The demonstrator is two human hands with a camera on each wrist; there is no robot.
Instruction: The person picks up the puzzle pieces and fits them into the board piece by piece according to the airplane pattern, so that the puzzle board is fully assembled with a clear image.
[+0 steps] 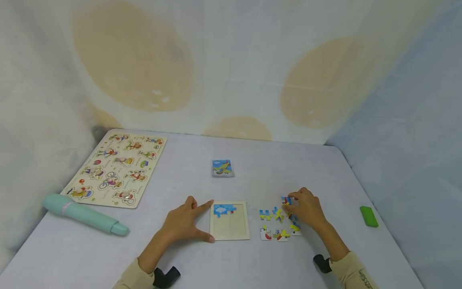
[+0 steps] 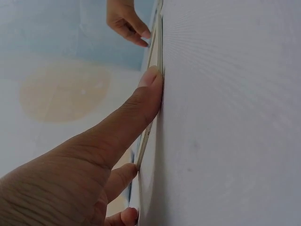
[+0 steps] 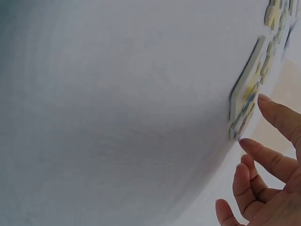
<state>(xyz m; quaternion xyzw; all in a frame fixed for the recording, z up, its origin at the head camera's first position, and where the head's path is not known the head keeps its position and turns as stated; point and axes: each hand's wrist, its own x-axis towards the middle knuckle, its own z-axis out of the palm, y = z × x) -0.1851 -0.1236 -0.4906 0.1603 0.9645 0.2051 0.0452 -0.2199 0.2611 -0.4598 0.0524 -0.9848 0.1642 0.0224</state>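
A square wooden puzzle board (image 1: 229, 230) lies flat on the table, with joined blue sky pieces (image 1: 224, 209) along the top of its recess. My left hand (image 1: 185, 220) is at its left side, index finger on the upper corner and thumb (image 2: 150, 77) on the lower one. Right of the board lie several loose jigsaw pieces (image 1: 266, 233). At the upper right of this group, the thumb and index finger of my right hand (image 1: 306, 206) pinch a red and blue puzzle piece (image 1: 286, 200) by its edges. The right wrist view shows pieces (image 3: 247, 89) edge-on.
Behind the board lies a small airplane picture card (image 1: 222, 168). A large peg puzzle (image 1: 119, 168) covers the back left, with a mint-green wand-shaped object (image 1: 86, 214) before it. At the far right is a green block (image 1: 369, 216). Patterned curtains surround the table.
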